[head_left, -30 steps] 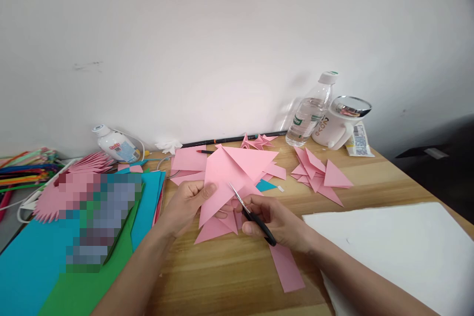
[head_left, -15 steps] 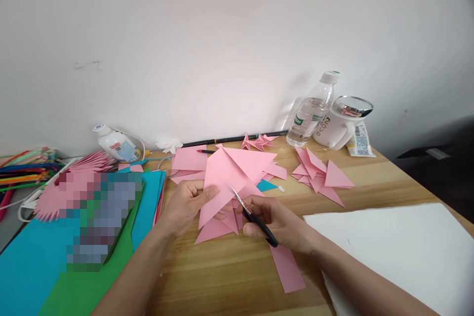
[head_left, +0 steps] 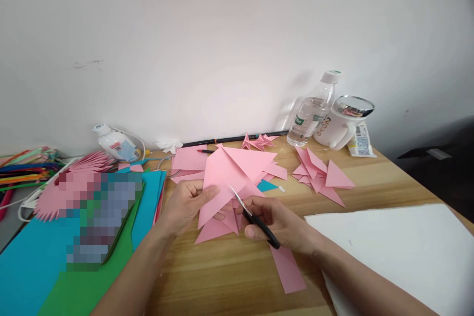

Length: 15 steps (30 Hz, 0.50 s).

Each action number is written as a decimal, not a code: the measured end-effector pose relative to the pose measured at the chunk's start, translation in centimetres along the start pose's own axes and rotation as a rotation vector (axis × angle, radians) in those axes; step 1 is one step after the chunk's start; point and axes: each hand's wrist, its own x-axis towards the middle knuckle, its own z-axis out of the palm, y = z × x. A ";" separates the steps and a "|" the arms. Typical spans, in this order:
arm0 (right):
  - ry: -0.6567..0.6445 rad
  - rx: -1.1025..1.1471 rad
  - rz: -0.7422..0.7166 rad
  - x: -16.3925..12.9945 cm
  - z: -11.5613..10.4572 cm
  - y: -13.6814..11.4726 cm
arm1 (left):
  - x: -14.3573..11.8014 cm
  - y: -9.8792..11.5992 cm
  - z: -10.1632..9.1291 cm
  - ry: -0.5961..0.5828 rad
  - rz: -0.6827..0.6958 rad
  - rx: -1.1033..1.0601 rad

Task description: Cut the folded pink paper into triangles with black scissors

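left hand (head_left: 187, 207): pinching folded pink paper (head_left: 220, 170) | right hand (head_left: 279, 222): gripping scissors (head_left: 263, 228) | bottle (head_left: 308, 116) beside white mug (head_left: 332, 127)

Bare forearms (head_left: 135, 269), bare slender fingers (head_left: 206, 195)

Wooden table (head_left: 200, 279) — pink papers (head_left: 314, 173), bottle (head_left: 309, 117), mug (head_left: 329, 132)

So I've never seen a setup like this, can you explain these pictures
There's no machine: these are a person's two bare hands, seen from one camera on that person's head, looking forward and down. The left hand grips a folded pink paper; the right hand holds black-handled scissors, their blades at the paper. On the wooden table are loose pink paper pieces, a white board at the right, and blue sheets at the left. A water bottle and a white mug stand near the wall.
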 end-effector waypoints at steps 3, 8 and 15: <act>-0.017 0.016 -0.005 0.0 0.0 -0.3 | 0.0 0.0 0.0 -0.004 -0.003 -0.002; -0.035 0.037 0.003 -0.2 0.1 -0.7 | 0.0 0.1 0.0 -0.022 0.009 -0.005; -0.017 0.014 0.002 -0.1 0.0 -0.3 | -0.2 0.4 0.3 -0.028 -0.008 0.022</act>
